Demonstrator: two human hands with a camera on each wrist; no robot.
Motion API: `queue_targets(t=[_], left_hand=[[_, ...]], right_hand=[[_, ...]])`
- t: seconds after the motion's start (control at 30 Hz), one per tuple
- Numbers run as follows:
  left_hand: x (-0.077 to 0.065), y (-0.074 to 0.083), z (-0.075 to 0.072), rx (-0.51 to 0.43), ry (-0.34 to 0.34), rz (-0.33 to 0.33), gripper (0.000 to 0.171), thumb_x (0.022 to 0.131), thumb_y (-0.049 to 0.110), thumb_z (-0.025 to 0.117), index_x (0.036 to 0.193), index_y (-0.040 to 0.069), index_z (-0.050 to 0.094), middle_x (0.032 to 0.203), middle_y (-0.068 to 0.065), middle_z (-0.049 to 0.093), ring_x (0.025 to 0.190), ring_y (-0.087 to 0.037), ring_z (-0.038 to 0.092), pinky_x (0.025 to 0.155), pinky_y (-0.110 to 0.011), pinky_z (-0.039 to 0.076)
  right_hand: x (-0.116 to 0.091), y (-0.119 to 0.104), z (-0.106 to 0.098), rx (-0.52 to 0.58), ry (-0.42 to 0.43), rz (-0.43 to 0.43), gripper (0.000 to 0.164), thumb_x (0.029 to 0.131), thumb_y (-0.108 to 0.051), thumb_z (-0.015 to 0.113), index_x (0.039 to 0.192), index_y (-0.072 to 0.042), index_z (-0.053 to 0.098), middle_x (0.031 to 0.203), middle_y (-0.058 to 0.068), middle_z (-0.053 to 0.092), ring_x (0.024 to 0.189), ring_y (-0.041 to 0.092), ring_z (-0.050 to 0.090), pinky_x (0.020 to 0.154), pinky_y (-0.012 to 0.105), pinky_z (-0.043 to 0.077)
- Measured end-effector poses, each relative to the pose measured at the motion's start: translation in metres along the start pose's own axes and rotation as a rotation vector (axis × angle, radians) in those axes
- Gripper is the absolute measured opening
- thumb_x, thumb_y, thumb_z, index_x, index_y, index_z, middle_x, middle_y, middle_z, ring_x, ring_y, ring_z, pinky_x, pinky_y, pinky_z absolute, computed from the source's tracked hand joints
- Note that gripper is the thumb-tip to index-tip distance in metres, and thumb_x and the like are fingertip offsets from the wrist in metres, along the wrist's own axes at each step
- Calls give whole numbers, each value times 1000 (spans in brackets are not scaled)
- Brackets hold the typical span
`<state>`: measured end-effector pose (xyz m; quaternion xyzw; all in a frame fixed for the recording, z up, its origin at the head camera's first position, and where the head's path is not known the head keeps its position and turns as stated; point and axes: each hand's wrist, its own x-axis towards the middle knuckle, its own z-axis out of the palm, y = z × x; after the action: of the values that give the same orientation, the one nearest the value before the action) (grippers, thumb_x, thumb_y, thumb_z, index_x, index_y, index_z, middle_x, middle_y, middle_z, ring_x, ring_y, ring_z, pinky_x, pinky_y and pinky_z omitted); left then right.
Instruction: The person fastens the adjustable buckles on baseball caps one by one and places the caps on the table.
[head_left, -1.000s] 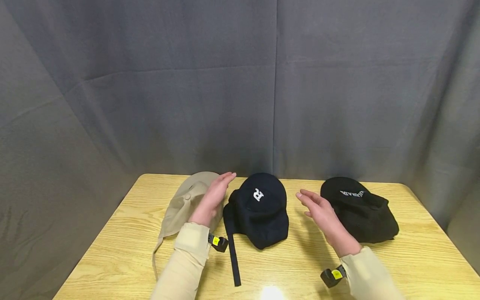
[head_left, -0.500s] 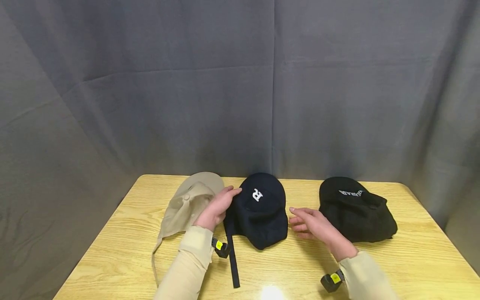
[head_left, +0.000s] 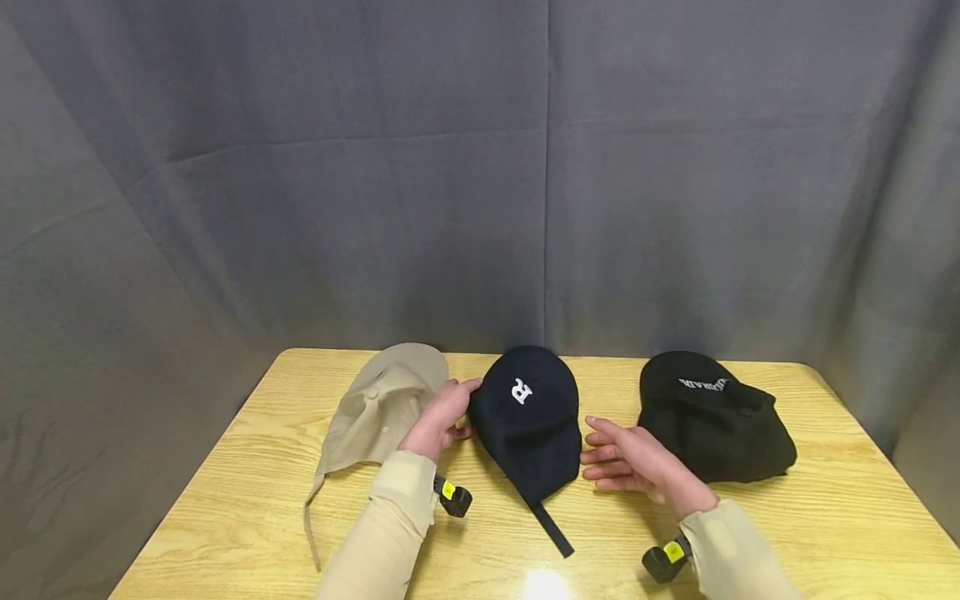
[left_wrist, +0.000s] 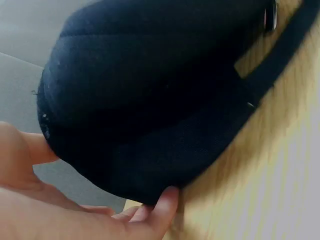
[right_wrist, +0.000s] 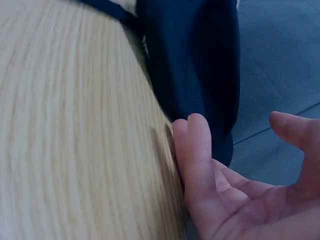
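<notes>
A navy baseball cap (head_left: pixel 536 425) with a white letter on its front lies in the middle of the table, its loose strap (head_left: pixel 552 531) trailing toward the near edge. My left hand (head_left: pixel 444 417) holds the cap's left side; in the left wrist view its fingertips (left_wrist: pixel 167 202) lie at the cap's lower edge, with the thumb against the crown. On the other side my right hand (head_left: pixel 633 457) is spread, its fingertips right at the cap's side. The right wrist view shows those fingers (right_wrist: pixel 199 145) low over the wood, thumb held apart.
Left of my left hand lies a beige cap (head_left: pixel 378 408), its strap hanging toward the near side. A black cap (head_left: pixel 712 417) with white lettering lies behind my right forearm. A grey curtain (head_left: pixel 480 183) borders the wooden table (head_left: pixel 240 483).
Both hands have come down and closed in on the navy cap. The cap has turned and shifted slightly right, and its strap has swung from the left side to the lower right.
</notes>
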<state>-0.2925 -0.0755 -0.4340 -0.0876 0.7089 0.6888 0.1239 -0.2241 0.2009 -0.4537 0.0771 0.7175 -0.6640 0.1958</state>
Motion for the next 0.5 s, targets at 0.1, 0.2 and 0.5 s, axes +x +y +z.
queue_targets(t=[0.1, 0.2, 0.5], left_hand=[[1, 0, 1, -34, 8, -15, 48, 95, 32, 50, 129, -1, 47, 93, -7, 54, 77, -17, 50, 58, -29, 46], [2, -1, 2, -38, 12, -6, 28, 97, 24, 45, 103, 0, 58, 61, -1, 44, 52, -12, 43, 47, -22, 39], [1, -5, 3, 28, 40, 15, 49, 91, 2, 40, 139, -6, 33, 66, -1, 39, 52, -12, 37, 52, -25, 39]], right_hand=[[-1, 0, -1, 27, -27, 12, 74, 87, -52, 58, 127, 9, 46, 103, 19, 64, 89, 32, 65, 72, 40, 54], [-2, 0, -2, 50, -32, 21, 71, 87, -51, 58, 126, 8, 46, 103, 19, 63, 91, 32, 64, 73, 39, 54], [-2, 0, -1, 39, -4, 26, 72, 84, -55, 59, 127, 2, 49, 107, 14, 63, 93, 29, 63, 73, 38, 53]])
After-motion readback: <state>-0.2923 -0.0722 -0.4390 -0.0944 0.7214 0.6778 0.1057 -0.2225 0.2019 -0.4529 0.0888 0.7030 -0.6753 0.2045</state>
